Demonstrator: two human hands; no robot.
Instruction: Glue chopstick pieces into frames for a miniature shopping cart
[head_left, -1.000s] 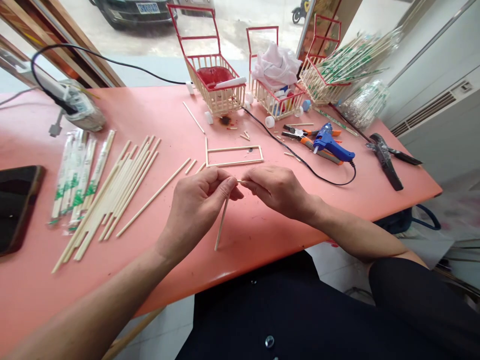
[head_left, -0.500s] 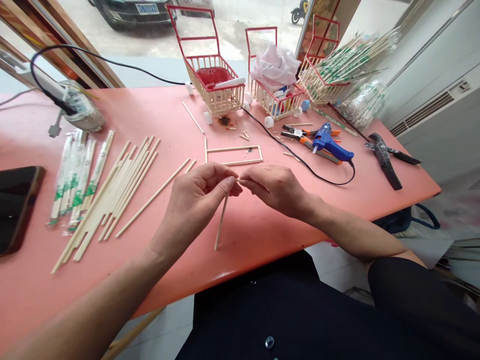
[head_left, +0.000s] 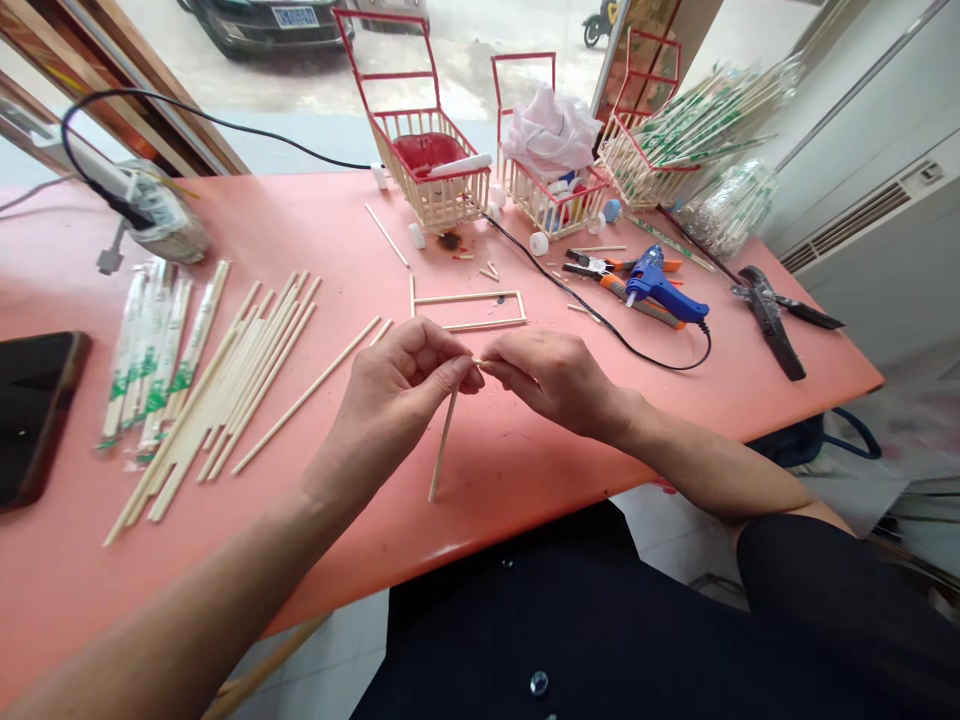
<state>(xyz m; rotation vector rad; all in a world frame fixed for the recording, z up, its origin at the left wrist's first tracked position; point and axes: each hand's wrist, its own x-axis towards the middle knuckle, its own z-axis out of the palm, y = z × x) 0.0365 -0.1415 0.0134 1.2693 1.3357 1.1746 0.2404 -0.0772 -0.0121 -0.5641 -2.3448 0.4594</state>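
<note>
My left hand (head_left: 416, 385) is closed in a pinch near the front of the pink table (head_left: 525, 450). From its fingers a pale bamboo chopstick (head_left: 442, 445) slants down toward the tabletop. My right hand (head_left: 547, 380) meets it fingertip to fingertip, also pinched. A thin stick end (head_left: 478, 361) shows between both sets of fingertips; the rest is hidden by the fingers. Just beyond the hands lies a rectangular frame of sticks (head_left: 469, 297), partly covered by my left hand. A single loose chopstick (head_left: 307, 395) rests left of that hand.
Bare chopsticks (head_left: 247, 375) and plastic-wrapped chopsticks (head_left: 154, 350) lie at left, beside a phone (head_left: 37, 420). A blue glue gun (head_left: 664, 285) and orange-handled pliers (head_left: 592, 265) lie at right, with a black cord (head_left: 585, 305). Stick-built carts (head_left: 435, 190) stand along the back.
Almost nothing differs. Both hands keep their pinch in the same place, and my left knuckles are raised very slightly.
</note>
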